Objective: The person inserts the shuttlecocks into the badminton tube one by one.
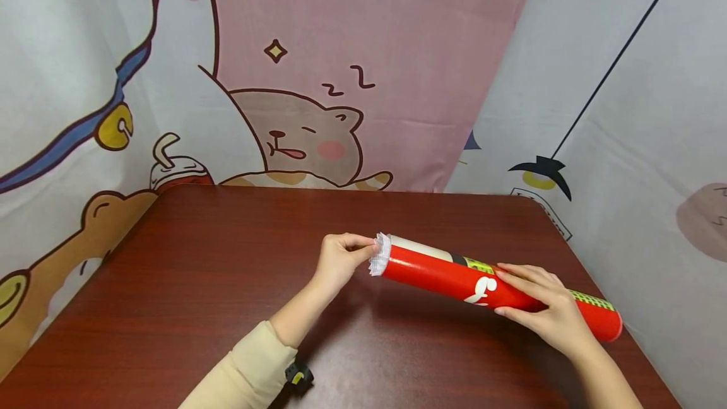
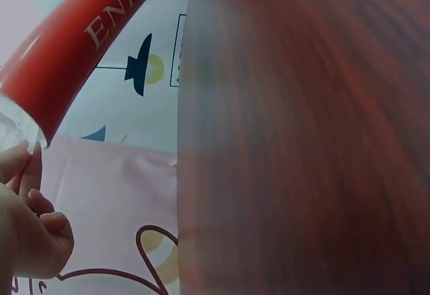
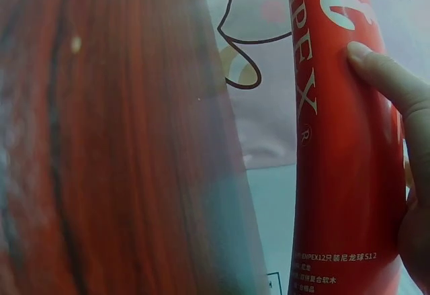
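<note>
A long red shuttlecock tube [image 1: 437,279] with ENPEX lettering is held above the table, its left end tilted up. At that end the jagged white skirt of a shuttlecock [image 1: 380,264] pokes out of the mouth. My left hand [image 1: 336,264] pinches the skirt's edge between thumb and fingertips; the left wrist view has this hand [image 2: 33,234] right at the tube's mouth. Farther right, my right hand [image 1: 548,308] grips the tube around its body. Its thumb [image 3: 383,73] lies along the red side below the white logo. Whatever is deeper in the tube is hidden.
Below the hands lies a dark reddish-brown wooden table [image 1: 227,283]. Behind and beside it hangs a cartoon-printed cloth [image 1: 431,81] in pink and white. A small black device [image 1: 298,374] sits at the left sleeve's cuff.
</note>
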`<state>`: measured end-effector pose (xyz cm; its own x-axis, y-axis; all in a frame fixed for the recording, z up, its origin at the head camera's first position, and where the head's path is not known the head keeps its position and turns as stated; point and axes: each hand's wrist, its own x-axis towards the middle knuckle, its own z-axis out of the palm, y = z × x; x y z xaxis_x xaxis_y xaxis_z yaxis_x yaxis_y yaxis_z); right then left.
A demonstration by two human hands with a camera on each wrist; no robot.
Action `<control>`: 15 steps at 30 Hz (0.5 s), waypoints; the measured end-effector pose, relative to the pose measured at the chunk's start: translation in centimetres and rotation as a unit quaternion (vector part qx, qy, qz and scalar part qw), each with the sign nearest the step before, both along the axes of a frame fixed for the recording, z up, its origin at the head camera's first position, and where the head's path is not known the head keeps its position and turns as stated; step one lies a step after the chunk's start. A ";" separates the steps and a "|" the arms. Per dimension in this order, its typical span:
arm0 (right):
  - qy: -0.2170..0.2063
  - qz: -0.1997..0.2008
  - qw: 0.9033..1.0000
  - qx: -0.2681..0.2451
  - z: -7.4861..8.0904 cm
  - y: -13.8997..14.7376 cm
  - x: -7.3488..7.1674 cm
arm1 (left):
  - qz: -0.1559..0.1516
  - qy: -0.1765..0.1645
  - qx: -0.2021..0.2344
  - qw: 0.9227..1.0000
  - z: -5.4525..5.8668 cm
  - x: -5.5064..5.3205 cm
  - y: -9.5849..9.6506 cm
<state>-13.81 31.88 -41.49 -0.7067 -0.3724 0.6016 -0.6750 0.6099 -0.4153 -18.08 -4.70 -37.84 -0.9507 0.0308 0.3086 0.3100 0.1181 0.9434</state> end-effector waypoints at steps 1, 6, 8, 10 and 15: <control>0.003 0.002 1.000 0.000 0.0 0.0 0.0 | 0.004 0.006 -0.006 1.000 -0.4 -0.2 0.1; 0.031 0.016 0.999 -0.006 -0.1 -0.1 -0.3 | 0.012 0.037 -0.017 0.999 -1.8 -1.2 0.5; 0.035 0.018 0.999 -0.009 -0.1 -0.1 -0.3 | 0.010 0.047 -0.016 0.999 -1.9 -1.2 0.5; 0.035 0.018 0.999 -0.012 -0.2 -0.1 -0.3 | 0.006 0.055 -0.016 0.998 -1.9 -1.2 0.6; 0.032 0.015 0.999 -0.015 -0.3 -0.1 -0.2 | 0.000 0.075 -0.021 0.997 -2.0 -1.2 0.8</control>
<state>-14.01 31.81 -41.74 -0.6559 -0.3736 0.6559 -0.7179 0.5774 -0.3890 -19.27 -3.87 -39.82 -0.8940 0.0456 0.4457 0.4471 0.1561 0.8808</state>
